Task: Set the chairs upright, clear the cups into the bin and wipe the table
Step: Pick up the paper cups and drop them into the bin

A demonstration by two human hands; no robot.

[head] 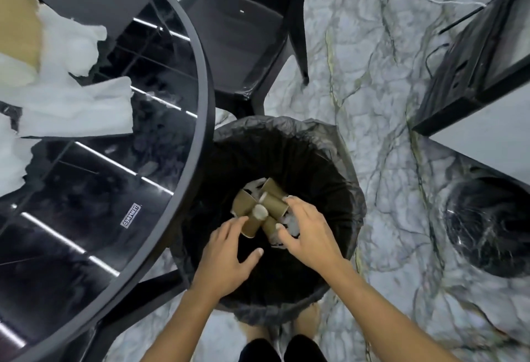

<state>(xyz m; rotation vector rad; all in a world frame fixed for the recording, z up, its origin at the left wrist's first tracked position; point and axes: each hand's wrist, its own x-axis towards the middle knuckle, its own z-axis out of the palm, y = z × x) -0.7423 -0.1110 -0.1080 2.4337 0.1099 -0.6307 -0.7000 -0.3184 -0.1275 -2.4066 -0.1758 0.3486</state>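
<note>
Several brown paper cups [259, 208] lie tumbled inside the bin [338, 160], which is lined with a black bag. Both my hands hang over the bin's mouth with fingers spread. My left hand [229, 252] is just left of the cups, its fingertips near one cup. My right hand [309, 232] is just right of them, its fingertips at the cups; neither hand grips a cup. The round black glass table [160, 143] stands at the left. A black chair [243, 46] stands upright behind the bin.
Crumpled white tissue paper [74, 103] and a tan object [17, 31] lie on the table's left part. A second black-lined bin [493, 226] sits at the right under a grey desk [487, 120]. Cables trail on the marble floor [372, 74] at top right.
</note>
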